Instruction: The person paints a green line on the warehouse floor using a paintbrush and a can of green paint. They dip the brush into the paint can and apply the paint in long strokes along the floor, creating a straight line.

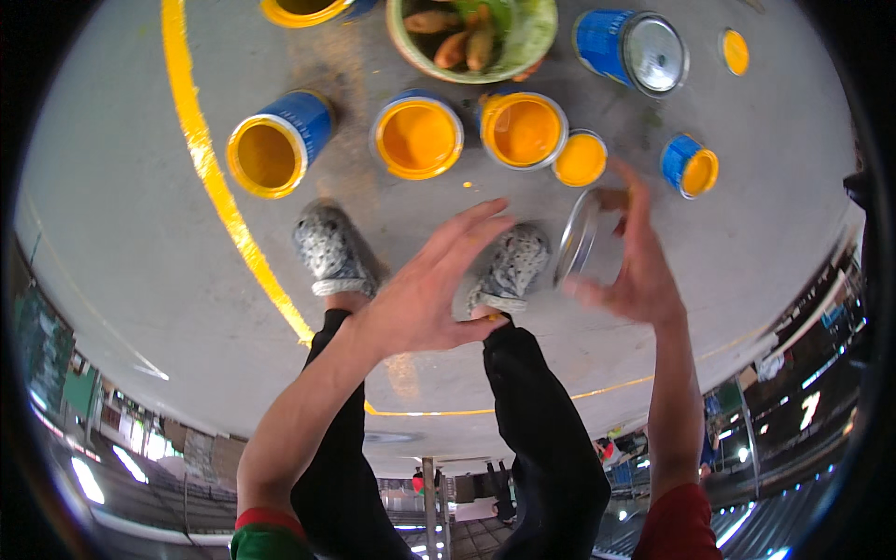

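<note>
My right hand (637, 257) holds a round silver metal lid (577, 241), gripping its edge between thumb and fingertips; the lid is tilted nearly edge-on and both are somewhat blurred. To its left, my left hand (437, 285) hangs above my shoes, fingers stretched and apart, holding nothing. In front of the hands stand two open cans of yellow paint, a left can (419, 137) and a right can (524, 130). A small round container or lid of yellow paint (581, 159) lies against the right can. Farther right is a small blue can (689, 167) with yellow at its end.
An open blue can (271, 154) with yellow inside is at left, another yellow-rimmed can (306, 13) behind it. A green bowl (537, 56) holds several brownish elongated objects. A closed blue can (627, 51) and a yellow disc (735, 52) are far right. Yellow lines (207, 159) mark the floor.
</note>
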`<state>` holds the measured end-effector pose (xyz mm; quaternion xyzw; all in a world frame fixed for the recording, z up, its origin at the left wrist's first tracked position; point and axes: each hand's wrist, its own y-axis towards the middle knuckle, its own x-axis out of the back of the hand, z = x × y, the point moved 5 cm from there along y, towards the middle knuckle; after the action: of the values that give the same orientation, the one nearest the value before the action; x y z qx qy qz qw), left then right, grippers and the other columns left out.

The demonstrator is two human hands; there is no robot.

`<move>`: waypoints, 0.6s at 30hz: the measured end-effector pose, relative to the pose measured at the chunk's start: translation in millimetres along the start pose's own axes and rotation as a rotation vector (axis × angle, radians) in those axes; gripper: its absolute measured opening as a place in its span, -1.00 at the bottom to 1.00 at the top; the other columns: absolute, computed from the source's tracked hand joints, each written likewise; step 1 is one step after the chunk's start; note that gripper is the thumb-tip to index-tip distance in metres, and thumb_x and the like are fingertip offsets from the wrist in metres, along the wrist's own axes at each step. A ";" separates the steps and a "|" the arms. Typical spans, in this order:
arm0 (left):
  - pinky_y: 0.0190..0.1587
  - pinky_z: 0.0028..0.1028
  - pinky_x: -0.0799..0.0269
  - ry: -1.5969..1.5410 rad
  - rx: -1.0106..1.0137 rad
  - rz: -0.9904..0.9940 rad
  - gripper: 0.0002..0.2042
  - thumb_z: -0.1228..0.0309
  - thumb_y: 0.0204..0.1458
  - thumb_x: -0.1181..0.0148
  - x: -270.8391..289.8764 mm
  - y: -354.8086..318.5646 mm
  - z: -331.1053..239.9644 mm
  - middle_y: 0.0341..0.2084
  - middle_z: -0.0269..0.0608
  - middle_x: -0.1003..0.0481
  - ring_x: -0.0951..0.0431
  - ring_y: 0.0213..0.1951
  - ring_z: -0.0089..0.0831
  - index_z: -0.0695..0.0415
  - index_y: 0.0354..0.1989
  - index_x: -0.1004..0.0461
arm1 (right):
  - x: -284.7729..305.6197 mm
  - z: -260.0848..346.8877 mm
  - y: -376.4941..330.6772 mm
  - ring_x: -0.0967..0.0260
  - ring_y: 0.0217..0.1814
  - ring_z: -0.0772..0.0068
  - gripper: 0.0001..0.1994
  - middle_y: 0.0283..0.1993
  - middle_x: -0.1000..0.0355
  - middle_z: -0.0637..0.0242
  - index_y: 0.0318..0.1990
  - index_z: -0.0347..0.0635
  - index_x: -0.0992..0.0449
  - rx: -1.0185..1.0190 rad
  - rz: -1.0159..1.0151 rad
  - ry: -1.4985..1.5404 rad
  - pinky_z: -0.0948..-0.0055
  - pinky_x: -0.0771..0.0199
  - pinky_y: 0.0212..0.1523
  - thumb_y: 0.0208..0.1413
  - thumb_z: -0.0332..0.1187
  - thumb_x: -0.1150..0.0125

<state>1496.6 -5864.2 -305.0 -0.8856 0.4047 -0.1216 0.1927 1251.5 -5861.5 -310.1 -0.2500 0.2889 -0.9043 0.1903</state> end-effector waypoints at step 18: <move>0.32 -0.09 -0.24 0.684 0.044 -0.352 0.04 0.37 -0.36 -0.60 41.5 35.5 26.6 0.33 -0.05 -0.19 -0.22 0.30 0.04 0.02 0.45 -0.16 | -41.0 -9.6 -19.6 0.08 0.60 0.08 0.29 0.52 -0.04 0.02 0.55 -0.11 0.20 -0.128 0.052 0.442 -0.01 -0.05 0.43 -0.31 -0.08 -0.61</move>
<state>1509.3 -5910.7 -342.0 -0.8456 0.2848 -0.4497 0.0418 1275.2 -5822.4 -318.8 -0.0499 0.3867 -0.9117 0.1295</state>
